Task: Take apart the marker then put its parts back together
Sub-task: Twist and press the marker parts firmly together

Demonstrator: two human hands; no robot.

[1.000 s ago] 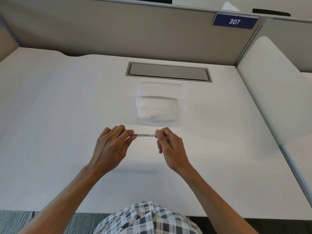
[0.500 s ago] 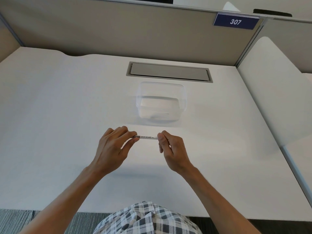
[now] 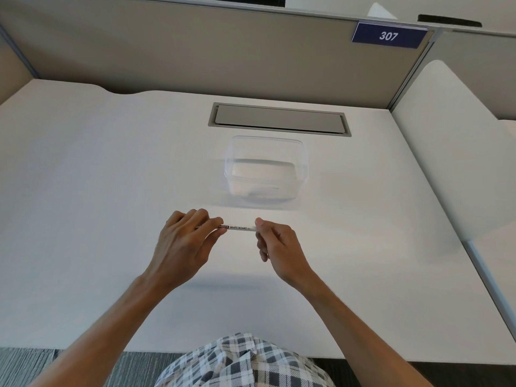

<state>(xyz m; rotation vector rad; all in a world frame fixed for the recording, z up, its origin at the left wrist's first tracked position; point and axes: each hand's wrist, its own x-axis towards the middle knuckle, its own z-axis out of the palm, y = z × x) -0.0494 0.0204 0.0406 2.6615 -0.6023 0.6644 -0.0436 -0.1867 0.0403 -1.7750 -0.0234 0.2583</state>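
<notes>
Just on the near side of the clear plastic container (image 3: 266, 169), above the white desk (image 3: 97, 191), a whiteboard marker (image 3: 239, 227) is held level between two bare hands. Marker lies crosswise, white barrel with black print reading "MARKER WHITE BOARD"; only the middle stretch shows, both ends covered by fingers.

Left hand (image 3: 184, 244): closed around the marker's left end, fingers curled over the top, thumb pressed up from below. Back of hand faces the camera. Whether a cap sits under those fingers can't be told.

Right hand (image 3: 277, 247): pinching the marker's right end between thumb and forefinger, other fingers folded loosely toward the palm. Tip of that end hidden.

Marker looks like one piece, no visible gap along the exposed barrel. It is off the desk surface; a soft shadow of the arms falls on the desk nearer the person than the container.

Container: transparent, rectangular with rounded corners, standing upright on the desk, apart from the marker and both hands. Contents hard to make out.

Beyond the container, a grey recessed cable flap (image 3: 279, 118) is set in the desk. Further back from the container, a beige partition (image 3: 167, 51) with a blue "307" sign (image 3: 388, 36) up and to the right. Checked shirt (image 3: 240, 361) at the bottom edge, well nearer than the container.
</notes>
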